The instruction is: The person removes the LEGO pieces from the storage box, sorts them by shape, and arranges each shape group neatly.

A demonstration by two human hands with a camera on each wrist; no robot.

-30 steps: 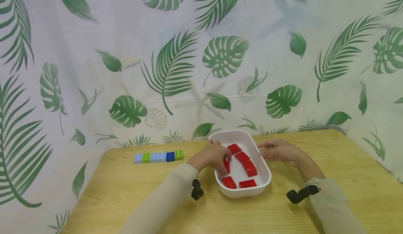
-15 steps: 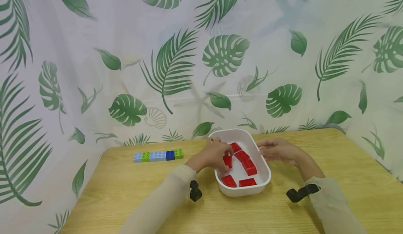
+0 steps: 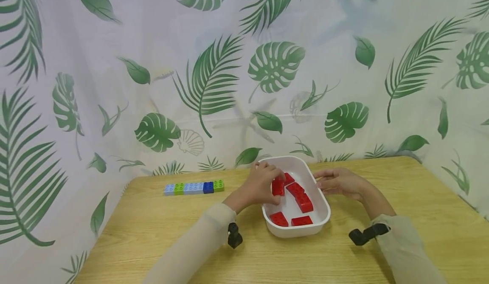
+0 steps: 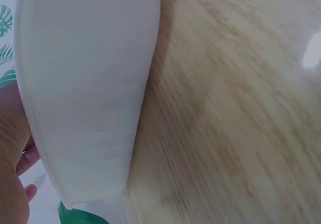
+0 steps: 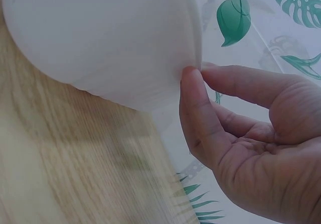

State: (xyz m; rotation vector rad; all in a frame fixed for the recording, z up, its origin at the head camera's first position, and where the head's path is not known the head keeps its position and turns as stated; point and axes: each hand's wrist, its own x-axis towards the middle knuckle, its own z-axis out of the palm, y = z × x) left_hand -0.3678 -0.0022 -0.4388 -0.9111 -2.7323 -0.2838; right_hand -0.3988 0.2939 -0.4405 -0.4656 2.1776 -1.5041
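Note:
A white plastic tub (image 3: 298, 232) stands on the table with several red building bricks inside. My left hand (image 3: 261, 185) reaches over the tub's left rim and pinches a red brick (image 3: 278, 187) between fingers and thumb. In the left wrist view the tub's outer wall (image 4: 90, 98) hides that brick, and only part of the hand shows at the left edge. At the far right rim, my right hand (image 3: 339, 184) pinches the edge of the tub with thumb and fingertips, as the right wrist view shows with the finger (image 5: 193, 86) against the wall.
Left of the tub, a straight row of light blue, lime green and dark blue bricks (image 3: 193, 187) lies on the wooden table (image 3: 153, 229). A leaf-print curtain (image 3: 229, 84) hangs right behind the table's back edge.
My left hand has moved slightly up and away inside the tub, with the red brick carried along toward the tub's back. My right hand keeps its place at the rim.

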